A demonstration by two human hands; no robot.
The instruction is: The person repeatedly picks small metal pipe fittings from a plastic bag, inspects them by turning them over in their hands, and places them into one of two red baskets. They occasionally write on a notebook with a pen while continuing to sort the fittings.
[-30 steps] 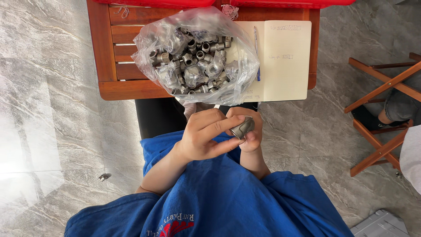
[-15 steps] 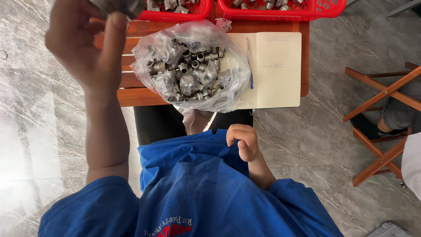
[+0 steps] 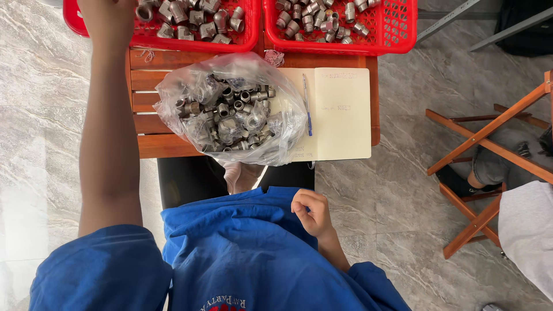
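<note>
Red plastic baskets hold grey metal pipe fittings; the left hand (image 3: 112,17) reaches up over the left basket (image 3: 173,34), its fingers cut off by the frame, so I cannot tell its grip. The right hand (image 3: 311,210) rests loosely curled against the blue shirt, holding nothing visible. Between the hands, a clear bag of fittings (image 3: 230,112) sits on the wooden table (image 3: 147,124) beside an open notebook (image 3: 343,115).
</note>
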